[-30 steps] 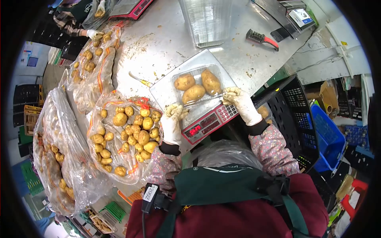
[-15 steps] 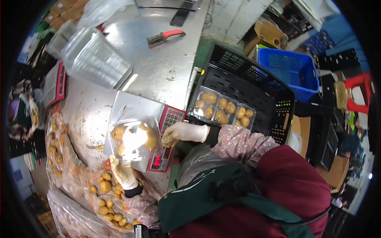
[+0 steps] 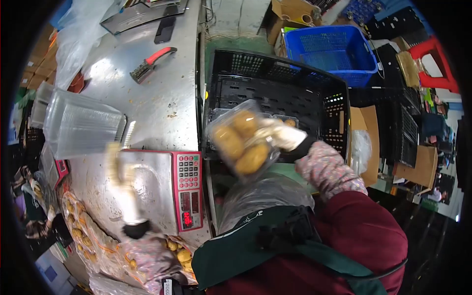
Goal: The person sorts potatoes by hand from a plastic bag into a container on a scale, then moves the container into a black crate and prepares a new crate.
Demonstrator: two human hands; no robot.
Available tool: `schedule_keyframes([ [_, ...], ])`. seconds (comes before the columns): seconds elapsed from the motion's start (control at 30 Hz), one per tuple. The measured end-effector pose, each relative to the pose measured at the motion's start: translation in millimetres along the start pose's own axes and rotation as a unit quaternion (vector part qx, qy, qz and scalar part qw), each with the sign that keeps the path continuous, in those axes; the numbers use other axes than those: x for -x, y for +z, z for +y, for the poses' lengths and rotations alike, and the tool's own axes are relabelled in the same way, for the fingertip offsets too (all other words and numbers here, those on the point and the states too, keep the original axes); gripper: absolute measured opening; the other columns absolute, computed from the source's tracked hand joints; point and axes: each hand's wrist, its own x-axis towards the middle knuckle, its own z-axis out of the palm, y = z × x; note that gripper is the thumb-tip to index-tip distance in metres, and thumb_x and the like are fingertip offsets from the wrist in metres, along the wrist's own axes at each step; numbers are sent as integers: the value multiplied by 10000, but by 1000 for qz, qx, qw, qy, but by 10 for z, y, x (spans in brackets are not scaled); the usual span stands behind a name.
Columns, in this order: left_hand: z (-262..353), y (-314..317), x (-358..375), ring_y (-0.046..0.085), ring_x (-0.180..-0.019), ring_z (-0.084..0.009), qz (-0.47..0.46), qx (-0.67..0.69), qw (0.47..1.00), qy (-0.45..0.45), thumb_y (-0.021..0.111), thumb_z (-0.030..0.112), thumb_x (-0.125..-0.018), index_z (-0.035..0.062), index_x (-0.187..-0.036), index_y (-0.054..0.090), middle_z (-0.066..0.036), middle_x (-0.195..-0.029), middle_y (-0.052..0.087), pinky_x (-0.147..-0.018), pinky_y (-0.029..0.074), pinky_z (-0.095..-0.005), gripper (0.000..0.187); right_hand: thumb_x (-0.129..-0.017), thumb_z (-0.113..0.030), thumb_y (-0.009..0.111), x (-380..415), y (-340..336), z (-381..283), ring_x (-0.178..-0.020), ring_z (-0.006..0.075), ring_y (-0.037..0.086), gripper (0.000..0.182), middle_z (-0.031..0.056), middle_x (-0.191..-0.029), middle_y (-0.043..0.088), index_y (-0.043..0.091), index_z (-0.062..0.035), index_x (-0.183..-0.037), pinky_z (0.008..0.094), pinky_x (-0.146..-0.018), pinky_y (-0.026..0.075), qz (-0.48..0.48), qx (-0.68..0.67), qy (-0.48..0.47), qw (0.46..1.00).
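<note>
My right hand (image 3: 280,134), in a pale glove, grips one side of a clear plastic box of potatoes (image 3: 240,140). The box is tilted and overlaps the near left part of the black crate (image 3: 282,63). Behind it, more potato packs (image 3: 291,121) in the crate are mostly hidden. My gloved left hand (image 3: 123,179), smeared by motion, is over the red-edged scale (image 3: 158,196), its fingers near a stack of clear plastic trays (image 3: 81,125). The scale's plate bears no box, and its red display is lit.
A red-handled tool (image 3: 152,63) and a phone (image 3: 165,29) lie on the metal table (image 3: 162,105). Bagged potatoes (image 3: 81,236) are at the lower left. A blue basket (image 3: 332,49) stands beyond the crate, with a cardboard box (image 3: 365,142) to the right.
The box of potatoes has gone from the scale to over the crate in my right hand. My left hand has left the box and moved toward the tray stack. The view has shifted.
</note>
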Motion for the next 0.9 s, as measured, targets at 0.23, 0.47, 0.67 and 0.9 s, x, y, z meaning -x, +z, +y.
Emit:
schedule_keyframes([
  [0.23, -905, -2009, -1387, 510, -1223, -283, 46, -450, 859, 242, 446, 231, -1028, -32, -1315, 523, -214, -1322, 543, -1038, 372, -375, 397, -877, -131, 657, 1654, -1350, 543, -997, 134, 613, 379, 35, -1112, 634, 565, -29, -1230, 296, -903, 492, 383, -110, 211, 892],
  [0.47, -1747, -2847, -1964, 584, -958, -85, -37, -360, 926, 106, 539, 136, -989, 50, -1265, 614, -43, -1124, 683, -884, 443, -230, 299, -856, -193, 678, 2588, -1509, 1646, -1005, 264, 638, 354, 103, -1082, 660, 590, -37, -1162, 436, -897, 508, 407, -268, 414, 769],
  [0.67, -1757, -2844, -2127, 602, -933, -121, 37, -276, 960, -6, 599, 200, -962, -17, -1115, 674, -54, -1044, 690, -877, 448, -257, 276, -908, -218, 606, 2419, -1539, 1727, -666, 214, 586, 203, 24, -772, 615, 659, -77, -1044, 357, -697, 512, 243, 0, 619, 747],
  [0.9, -883, -2319, -1630, 634, -1029, -211, 410, -101, 904, 60, 577, 174, -964, -16, -1205, 617, -102, -1144, 668, -876, 520, -325, 309, -781, -348, 632, 2031, -1761, 1435, -867, 350, 678, 323, 222, -928, 689, 736, -51, -855, 417, -733, 536, 118, 455, 563, 680],
])
